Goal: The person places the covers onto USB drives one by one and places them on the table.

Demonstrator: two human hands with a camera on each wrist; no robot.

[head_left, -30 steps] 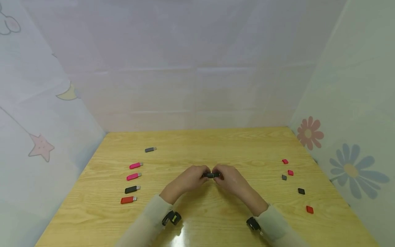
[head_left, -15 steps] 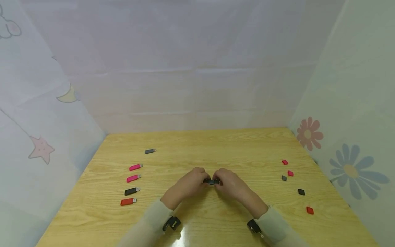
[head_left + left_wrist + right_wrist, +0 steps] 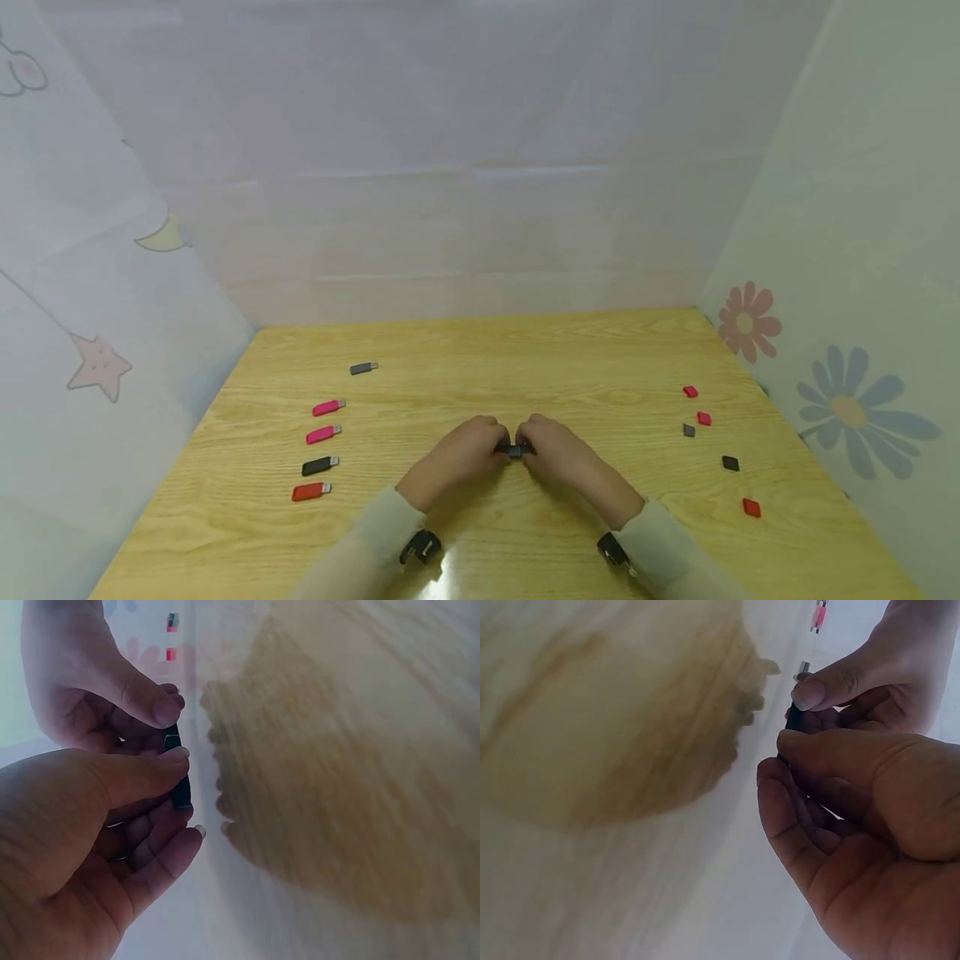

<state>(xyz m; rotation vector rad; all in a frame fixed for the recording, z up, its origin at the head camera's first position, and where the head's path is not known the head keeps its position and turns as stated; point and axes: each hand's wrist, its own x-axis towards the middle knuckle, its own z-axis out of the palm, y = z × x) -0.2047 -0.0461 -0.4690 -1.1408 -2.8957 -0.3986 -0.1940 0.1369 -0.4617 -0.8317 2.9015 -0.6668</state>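
Apparently capping or uncapping, your left hand point(image 3: 467, 454) and right hand point(image 3: 557, 451) pinch a slim black USB stick point(image 3: 514, 451); next, work straight.

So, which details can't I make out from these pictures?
- Dark stick: in the head view, its ends are hidden by the fingers of the left hand and right hand.
- Red cap: any marking is too small to read in the head view.
- Lower reddish speck: blurred and too small to identify in the left wrist view.
- Left sleeve and right sleeve: cut off by the head view's bottom edge.
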